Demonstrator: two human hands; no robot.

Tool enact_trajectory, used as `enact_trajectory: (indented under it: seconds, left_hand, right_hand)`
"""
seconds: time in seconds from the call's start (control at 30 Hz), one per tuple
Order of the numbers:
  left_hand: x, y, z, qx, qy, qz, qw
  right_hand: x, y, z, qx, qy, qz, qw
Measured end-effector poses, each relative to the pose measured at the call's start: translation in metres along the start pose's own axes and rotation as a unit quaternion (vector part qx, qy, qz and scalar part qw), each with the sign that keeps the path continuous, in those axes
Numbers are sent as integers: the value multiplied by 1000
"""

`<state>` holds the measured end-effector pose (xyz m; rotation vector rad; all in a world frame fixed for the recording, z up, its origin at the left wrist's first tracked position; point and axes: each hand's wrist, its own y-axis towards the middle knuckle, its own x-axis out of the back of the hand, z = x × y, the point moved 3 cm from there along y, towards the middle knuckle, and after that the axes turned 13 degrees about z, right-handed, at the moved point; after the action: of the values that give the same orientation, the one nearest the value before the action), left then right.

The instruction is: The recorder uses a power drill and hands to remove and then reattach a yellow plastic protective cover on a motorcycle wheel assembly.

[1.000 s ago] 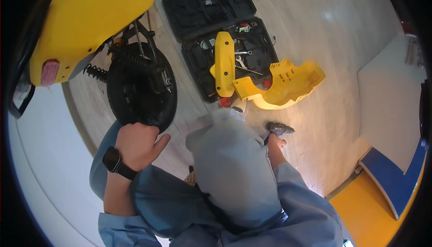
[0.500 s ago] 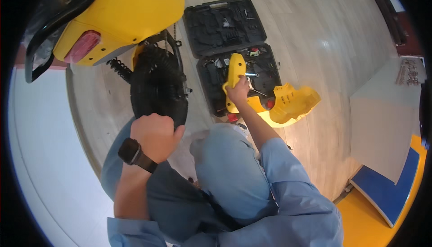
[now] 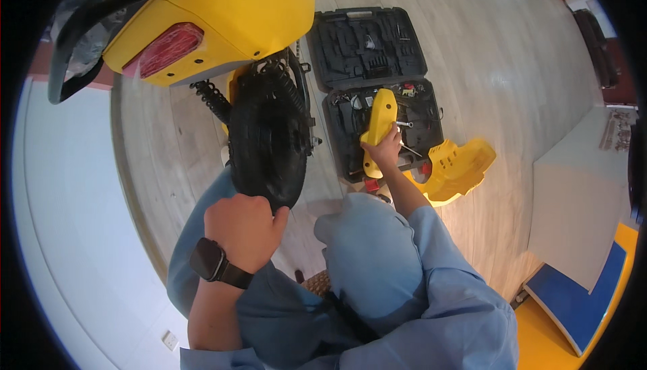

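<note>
A person's R hand [image 3: 385,147] was closed round a yellow panel [image 3: 382,114] over the open toolbox [image 3: 340,50], w/ L hand [image 3: 244,230] by the tyre [image 3: 269,154], grip unclear, & a hasty sideways pull prob. risked dragging out a loose wrench [image 3: 406,125].

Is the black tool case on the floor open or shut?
Open: the case lies spread, both molded halves facing up, with tools visible inside.

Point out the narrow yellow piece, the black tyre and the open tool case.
Narrow yellow piece [image 3: 379,119]: head view, middle of its upper face.
Black tyre [image 3: 268,142]: head view, midway down its outer surface.
Open tool case [image 3: 345,48]: head view, lid's inner side.
</note>
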<state>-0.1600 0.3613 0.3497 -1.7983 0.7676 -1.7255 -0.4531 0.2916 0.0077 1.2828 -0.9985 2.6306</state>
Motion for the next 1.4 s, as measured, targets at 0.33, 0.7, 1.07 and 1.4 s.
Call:
enact_trajectory:
  seconds: [0.33, 0.7, 1.07, 1.4]
  left_hand:
    - [-6, -4, -12, -47, -30, -19, 998]
    - [-6, 5, -10, -62, -54, -11, 997]
    - [-15, 14, -31, -127, -56, -13, 990]
    - [-32, 22, -61, -144, -24, 31, 989]
  right_hand:
    - [-12, -15, -3, -44, -84, 76, 993]
    - [100, -33, 70, 179, 70, 108, 975]
    - [188, -79, 185, 275, 159, 291, 902]
    - [140, -104, 189, 154, 284, 272, 906]
